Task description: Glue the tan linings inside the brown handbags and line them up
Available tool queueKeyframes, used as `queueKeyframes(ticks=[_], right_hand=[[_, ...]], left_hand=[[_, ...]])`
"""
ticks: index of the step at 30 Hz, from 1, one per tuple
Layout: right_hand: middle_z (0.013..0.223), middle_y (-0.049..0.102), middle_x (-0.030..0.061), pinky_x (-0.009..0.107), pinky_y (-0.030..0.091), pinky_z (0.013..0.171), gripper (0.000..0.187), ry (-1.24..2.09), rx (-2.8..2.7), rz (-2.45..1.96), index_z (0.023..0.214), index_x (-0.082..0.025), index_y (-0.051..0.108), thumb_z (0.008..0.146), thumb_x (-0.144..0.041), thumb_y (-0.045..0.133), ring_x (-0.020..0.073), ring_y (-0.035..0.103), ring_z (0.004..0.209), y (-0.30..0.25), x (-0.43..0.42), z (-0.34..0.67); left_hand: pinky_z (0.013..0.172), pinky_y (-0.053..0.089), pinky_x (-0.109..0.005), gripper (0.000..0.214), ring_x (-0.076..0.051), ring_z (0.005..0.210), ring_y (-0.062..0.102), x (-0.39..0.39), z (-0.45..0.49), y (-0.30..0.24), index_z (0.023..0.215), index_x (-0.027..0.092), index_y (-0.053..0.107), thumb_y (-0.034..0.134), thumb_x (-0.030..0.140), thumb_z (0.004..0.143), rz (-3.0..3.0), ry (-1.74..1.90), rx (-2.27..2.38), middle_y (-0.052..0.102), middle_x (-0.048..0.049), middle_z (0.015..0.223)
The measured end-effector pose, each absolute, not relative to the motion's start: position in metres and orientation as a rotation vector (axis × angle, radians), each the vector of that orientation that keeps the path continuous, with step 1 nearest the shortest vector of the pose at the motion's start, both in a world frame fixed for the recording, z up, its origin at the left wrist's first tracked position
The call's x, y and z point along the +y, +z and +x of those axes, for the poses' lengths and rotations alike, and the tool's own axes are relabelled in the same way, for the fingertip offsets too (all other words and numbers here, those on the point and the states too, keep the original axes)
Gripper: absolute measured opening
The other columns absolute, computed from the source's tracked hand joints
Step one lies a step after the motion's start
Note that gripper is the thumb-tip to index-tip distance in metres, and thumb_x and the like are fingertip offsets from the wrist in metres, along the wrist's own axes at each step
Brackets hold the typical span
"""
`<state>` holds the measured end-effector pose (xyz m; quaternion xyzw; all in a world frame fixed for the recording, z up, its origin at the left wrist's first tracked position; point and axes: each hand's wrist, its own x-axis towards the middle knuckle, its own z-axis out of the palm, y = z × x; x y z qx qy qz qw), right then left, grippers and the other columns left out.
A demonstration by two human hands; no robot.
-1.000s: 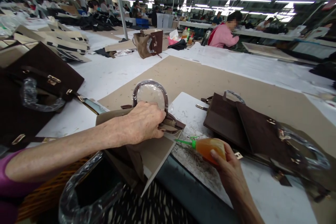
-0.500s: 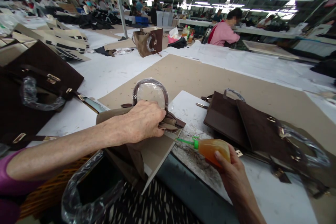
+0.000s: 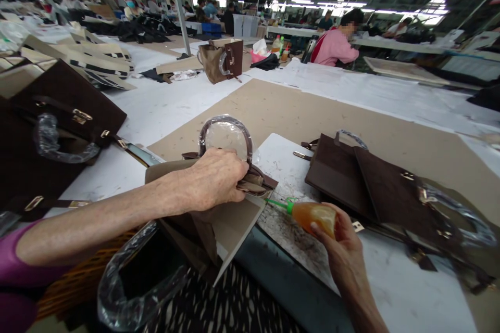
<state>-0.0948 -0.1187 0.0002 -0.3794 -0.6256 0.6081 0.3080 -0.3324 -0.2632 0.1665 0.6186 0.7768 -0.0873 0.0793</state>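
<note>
My left hand (image 3: 221, 179) is closed on the upper edge of a brown handbag (image 3: 195, 239), just below its plastic-wrapped handle (image 3: 226, 120). The pinched layers show at the bag's corner, while the fingertips are partly hidden. Wrapped around an amber squeeze bottle (image 3: 312, 217) is my right hand (image 3: 341, 242). The bottle lies tilted sideways, and its thin green nozzle (image 3: 277, 203) points left at the bag's edge by my left fingers. Whether the tip touches the edge I cannot tell. A second wrapped handle (image 3: 128, 291) hangs at the bag's near side.
Another brown handbag (image 3: 367, 182) lies flat on the right. More dark bags (image 3: 50, 109) pile up at the left, and one bag (image 3: 221, 61) stands farther back. Beige cardboard (image 3: 312, 109) covers part of the white table. A person in pink (image 3: 336, 47) sits across it.
The squeeze bottle and my right hand have shifted slightly left in view. My left hand keeps its hold on the bag. The whole view has moved a little.
</note>
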Motion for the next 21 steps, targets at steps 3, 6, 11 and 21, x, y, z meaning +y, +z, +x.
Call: queueKeyframes(ticks=[3,6,11,21], right_hand=[[0.106,0.06,0.0007,0.028,0.048,0.081,0.051,1.632,-1.599,-1.023,0.112,-0.028,0.055,0.068,-0.041,0.077,0.0223,0.055,0.096,0.005,-0.123,-0.094],[0.103,0.061,0.0014,0.027,0.05,0.077,0.052,1.696,-1.559,-1.04,0.111,-0.027,0.055,0.067,-0.042,0.078,0.0229,0.056,0.095,0.011,-0.128,-0.091],[0.099,0.064,0.0004,0.024,0.05,0.074,0.051,1.693,-1.617,-1.076,0.107,-0.026,0.058,0.063,-0.043,0.08,0.0213,0.058,0.091,0.014,-0.13,-0.089],[0.103,0.063,0.005,0.032,0.051,0.075,0.054,1.902,-1.569,-1.062,0.112,-0.024,0.057,0.066,-0.042,0.078,0.0263,0.058,0.095,0.012,-0.142,-0.081]], left_hand=[[0.06,0.041,-0.031,0.018,-0.023,0.076,0.06,-0.264,-0.334,0.164,0.078,0.016,0.063,0.06,0.033,0.074,1.864,-0.253,2.336,0.065,-0.0089,0.082],[0.061,0.041,-0.032,0.018,-0.024,0.076,0.059,-0.265,-0.335,0.163,0.077,0.016,0.063,0.06,0.033,0.074,1.888,-0.242,2.33,0.064,-0.0091,0.081],[0.06,0.04,-0.031,0.019,-0.023,0.074,0.059,-0.264,-0.334,0.162,0.078,0.016,0.064,0.06,0.033,0.074,1.906,-0.262,2.327,0.064,-0.0089,0.082],[0.059,0.038,-0.03,0.02,-0.022,0.075,0.058,-0.265,-0.336,0.162,0.079,0.015,0.064,0.059,0.034,0.074,1.897,-0.275,2.321,0.064,-0.008,0.082]])
